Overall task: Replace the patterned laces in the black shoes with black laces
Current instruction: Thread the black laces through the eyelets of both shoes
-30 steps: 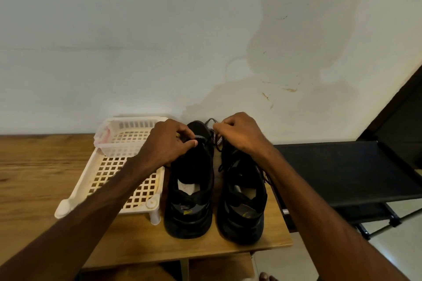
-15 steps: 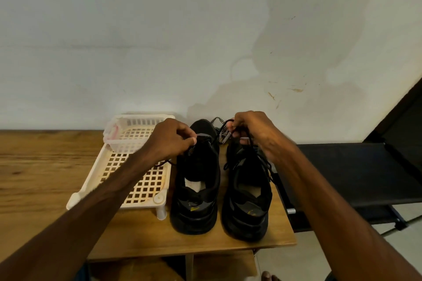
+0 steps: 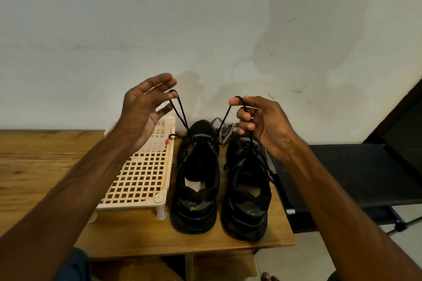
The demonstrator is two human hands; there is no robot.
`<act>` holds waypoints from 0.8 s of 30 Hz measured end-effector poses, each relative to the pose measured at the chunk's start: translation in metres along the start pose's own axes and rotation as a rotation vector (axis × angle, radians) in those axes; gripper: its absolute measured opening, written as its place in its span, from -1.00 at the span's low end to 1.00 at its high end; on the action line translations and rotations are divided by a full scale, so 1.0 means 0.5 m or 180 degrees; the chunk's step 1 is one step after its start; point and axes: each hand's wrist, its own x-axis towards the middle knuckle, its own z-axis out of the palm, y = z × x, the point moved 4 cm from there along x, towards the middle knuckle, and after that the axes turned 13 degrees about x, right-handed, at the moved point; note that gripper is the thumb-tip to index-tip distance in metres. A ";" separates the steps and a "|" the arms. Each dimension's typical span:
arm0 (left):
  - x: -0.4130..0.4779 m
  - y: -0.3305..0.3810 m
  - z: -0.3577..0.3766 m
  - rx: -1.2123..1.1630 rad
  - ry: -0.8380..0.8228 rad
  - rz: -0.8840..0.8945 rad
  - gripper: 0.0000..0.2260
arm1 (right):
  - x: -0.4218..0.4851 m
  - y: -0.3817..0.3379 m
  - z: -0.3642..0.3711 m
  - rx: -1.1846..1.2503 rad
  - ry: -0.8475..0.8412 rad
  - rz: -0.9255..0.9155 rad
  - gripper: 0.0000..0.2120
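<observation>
Two black shoes stand side by side on the wooden table point(image 3: 41, 166), heels toward me: the left shoe point(image 3: 196, 180) and the right shoe point(image 3: 247, 191). A black lace point(image 3: 182, 118) rises taut in two strands from the front eyelets of the left shoe. My left hand point(image 3: 143, 112) is raised with fingers spread, and one strand loops over a fingertip. My right hand point(image 3: 260, 121) grips the other strand, which runs over the index finger and down through the curled fingers. The patterned black-and-white laces point(image 3: 225, 131) lie loose behind the shoes. The right shoe has black laces in it.
A cream lattice plastic rack point(image 3: 139, 175) stands just left of the shoes. A black fabric cot point(image 3: 356, 173) adjoins the table's right edge. The stained wall point(image 3: 205, 29) is close behind. The table's front edge point(image 3: 182, 250) lies near the heels.
Both hands have lifted from the shoes' toes and moved apart, drawing the black lace ends up out of the left shoe. The left hand's fingers have spread.
</observation>
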 end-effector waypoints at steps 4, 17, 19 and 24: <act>0.002 0.004 -0.003 0.0680 0.0119 0.0334 -0.73 | -0.015 -0.033 0.027 0.0568 -0.0456 -0.0481 -0.63; -0.019 -0.087 0.031 0.4131 -0.0013 0.0725 -0.74 | 0.000 0.018 0.024 -0.1227 0.0433 -0.0402 -0.74; -0.015 -0.101 0.035 0.4710 -0.0435 0.0693 -0.63 | 0.008 0.039 0.006 -0.2215 0.0650 -0.0388 -0.78; 0.005 -0.120 0.034 0.5502 -0.0956 0.0788 -0.72 | 0.030 0.069 -0.027 -0.3391 0.0763 -0.0113 -0.71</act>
